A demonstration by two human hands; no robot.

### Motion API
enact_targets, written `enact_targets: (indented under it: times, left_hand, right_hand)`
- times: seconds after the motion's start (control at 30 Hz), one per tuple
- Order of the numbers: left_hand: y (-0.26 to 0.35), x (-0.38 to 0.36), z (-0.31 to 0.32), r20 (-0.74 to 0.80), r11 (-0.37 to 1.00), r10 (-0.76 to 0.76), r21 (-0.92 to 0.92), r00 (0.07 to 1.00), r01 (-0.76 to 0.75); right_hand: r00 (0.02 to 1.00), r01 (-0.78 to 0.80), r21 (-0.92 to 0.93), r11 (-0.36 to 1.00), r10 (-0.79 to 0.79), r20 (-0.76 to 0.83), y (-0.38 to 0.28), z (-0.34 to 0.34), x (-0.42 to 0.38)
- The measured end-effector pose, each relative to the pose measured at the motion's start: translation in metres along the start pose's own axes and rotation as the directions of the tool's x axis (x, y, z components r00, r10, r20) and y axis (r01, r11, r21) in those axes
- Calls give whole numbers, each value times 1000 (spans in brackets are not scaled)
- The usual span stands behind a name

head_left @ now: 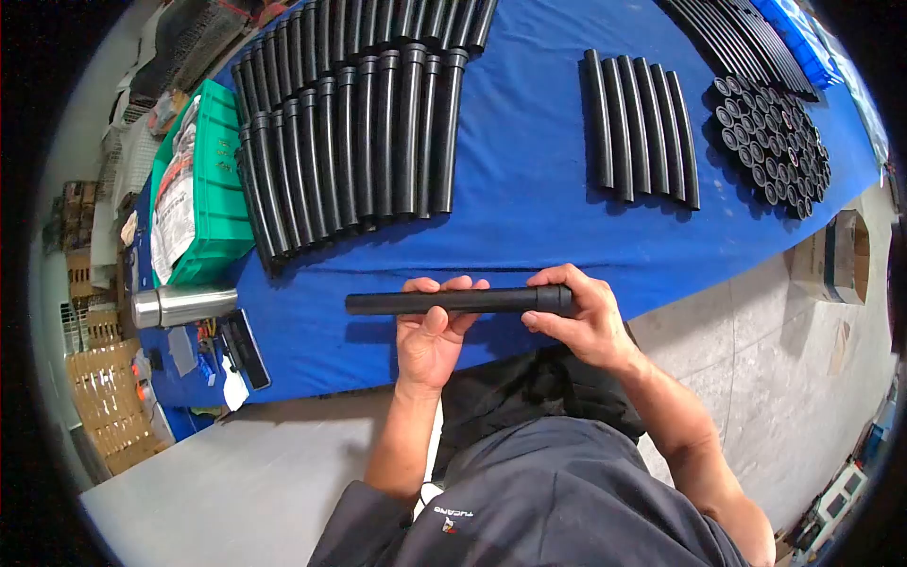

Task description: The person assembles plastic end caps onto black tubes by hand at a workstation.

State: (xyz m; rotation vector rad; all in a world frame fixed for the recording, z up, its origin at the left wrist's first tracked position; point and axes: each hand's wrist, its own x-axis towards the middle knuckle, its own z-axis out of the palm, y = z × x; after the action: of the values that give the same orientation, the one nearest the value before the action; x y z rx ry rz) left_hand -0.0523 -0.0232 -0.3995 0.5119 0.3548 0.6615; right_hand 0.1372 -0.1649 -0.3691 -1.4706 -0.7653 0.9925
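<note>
A black plastic tube [453, 301] lies level across both hands, above the near edge of the blue-covered table. My left hand [430, 342] supports it from below near the middle, fingers and thumb curled round it. At the tube's right end, my right hand [584, 317] grips a wider black end cap [554, 300] between thumb and fingers. Beyond the hands, several capped black tubes [378, 142] lie in rows at the left. Several plain tubes [642, 128] lie side by side to the right, and a cluster of round black caps [770, 142] sits farther right.
A green crate [219, 180] with papers stands at the left, beside a metal flask [184, 307] and a phone [246, 348]. Thin black rods [746, 42] lie at the far right near a blue tray [798, 38]. A cardboard box [836, 260] stands on the floor.
</note>
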Motion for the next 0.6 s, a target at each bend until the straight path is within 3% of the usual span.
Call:
enact_targets:
  times: [0.1, 0.33, 0.57, 0.6]
  left_hand:
    - [-1, 0, -1, 3, 1000, 0, -14, 1000, 0]
    - [-1, 0, -4, 22, 999, -13, -51, 1000, 14]
    - [-1, 1, -6, 0, 997, 19, -74, 1000, -19]
    - [1, 2, -6, -5, 997, 47, -57, 999, -47]
  right_hand:
    - [994, 103, -70, 992, -105, -34, 5, 3, 1]
    - [992, 114, -113, 987, -119, -36, 4, 4, 0]
    - [995, 99, 93, 991, -97, -22, 14, 7, 15]
    - [993, 105, 13, 994, -105, 52, 10, 0, 25]
